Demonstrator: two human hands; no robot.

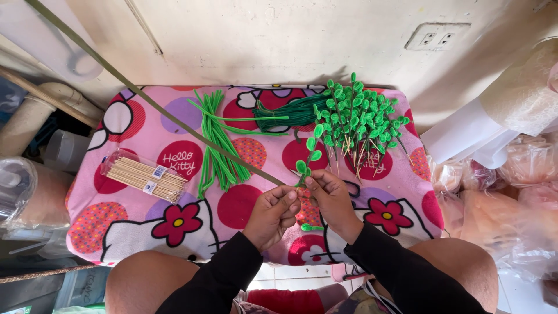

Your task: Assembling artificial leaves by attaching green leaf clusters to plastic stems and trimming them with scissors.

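- At centre frame, the left hand [272, 212] is curled shut around the low end of a green leaf stem [309, 152].
- The right hand [331, 197] pinches the same stem just beside it; a green tape strip [145, 96], seemingly held too, runs to the upper left.
- Finished leaf stems [357, 119] are piled at upper centre on the pink cartoon-print cloth [125, 218].
- Bamboo skewers [144, 176] lie in a clear packet at the left.

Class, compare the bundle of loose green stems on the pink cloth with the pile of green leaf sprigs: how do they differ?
The loose green stems are plain, bare strands; the leaf sprigs carry small oval leaves. The stems lie long and roughly parallel left of centre; the sprigs lie heaped, leaves up, on pale sticks at the right. Both are bright green and rest on the pink cloth.
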